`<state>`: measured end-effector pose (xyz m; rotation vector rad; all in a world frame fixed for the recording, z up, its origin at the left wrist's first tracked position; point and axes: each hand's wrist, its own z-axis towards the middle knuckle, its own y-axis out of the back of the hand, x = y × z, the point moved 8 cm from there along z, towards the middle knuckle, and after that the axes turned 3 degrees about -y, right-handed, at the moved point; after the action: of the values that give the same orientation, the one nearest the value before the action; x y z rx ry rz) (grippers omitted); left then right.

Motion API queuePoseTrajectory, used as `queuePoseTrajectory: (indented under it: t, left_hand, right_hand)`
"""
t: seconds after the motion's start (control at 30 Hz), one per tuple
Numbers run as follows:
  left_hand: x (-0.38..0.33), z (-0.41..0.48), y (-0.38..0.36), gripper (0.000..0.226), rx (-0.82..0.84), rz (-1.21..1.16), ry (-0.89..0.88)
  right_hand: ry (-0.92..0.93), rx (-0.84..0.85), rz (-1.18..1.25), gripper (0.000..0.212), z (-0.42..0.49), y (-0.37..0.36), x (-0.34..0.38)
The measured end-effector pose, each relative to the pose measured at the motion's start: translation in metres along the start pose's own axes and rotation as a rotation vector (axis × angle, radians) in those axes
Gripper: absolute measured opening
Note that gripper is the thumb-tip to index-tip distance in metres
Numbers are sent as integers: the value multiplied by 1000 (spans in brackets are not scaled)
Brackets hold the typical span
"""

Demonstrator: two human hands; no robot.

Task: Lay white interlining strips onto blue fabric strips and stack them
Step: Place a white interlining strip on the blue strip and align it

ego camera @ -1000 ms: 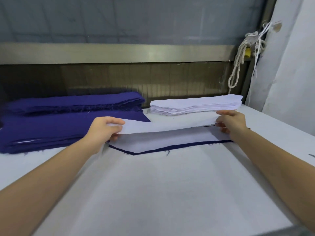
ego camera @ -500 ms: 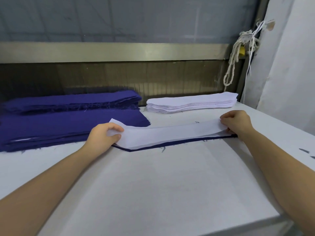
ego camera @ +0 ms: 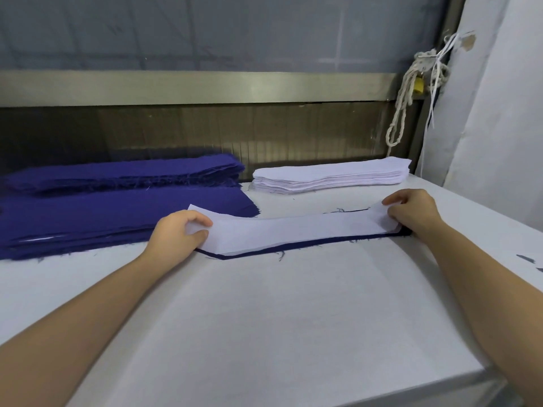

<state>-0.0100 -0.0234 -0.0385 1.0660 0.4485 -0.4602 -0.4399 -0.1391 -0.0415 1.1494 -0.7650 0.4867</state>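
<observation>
A white interlining strip (ego camera: 293, 230) lies on a blue fabric strip (ego camera: 311, 245) whose dark edge shows along its near side. My left hand (ego camera: 176, 233) pinches the strip's left end, thumb on top. My right hand (ego camera: 414, 214) holds the right end with curled fingers. A stack of white interlining strips (ego camera: 332, 176) sits behind, at the back right. A stack of blue fabric strips (ego camera: 123, 174) lies at the back left on a wider pile of blue fabric (ego camera: 102, 218).
The work goes on upon a white table (ego camera: 279, 318) whose right edge runs close to my right arm. A metal rail and dark panel close off the back. A knotted white rope (ego camera: 405, 95) hangs at the back right beside a white wall.
The white strip, held raised above the blue one a second ago, has come down flat onto it. Both hands stay at its ends.
</observation>
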Motion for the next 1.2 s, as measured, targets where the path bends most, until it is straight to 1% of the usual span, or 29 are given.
queuePoseTrajectory:
  t: [0.17,0.43,0.77,1.03,1.2]
  left_hand:
    - [0,0,-1,19,8,18,-21]
    - [-1,0,-1,20,20,-31,-12]
    - [-4,-4,-4,16,37,44,-18]
    - [-3,-1,-5,18,42,70,-49]
    - [-4,-1,-6,19,50,89,-65]
  right_hand:
    - [-9,-26,-52,29,-1,1,-1]
    - [-22,-51,-107,29,-1,4,-2]
    - [3,-60,-172,37,0,2,-4]
    - [9,-94,-151,45,-2,4,-2]
    - [22,-84,-179,45,-3,3,-2]
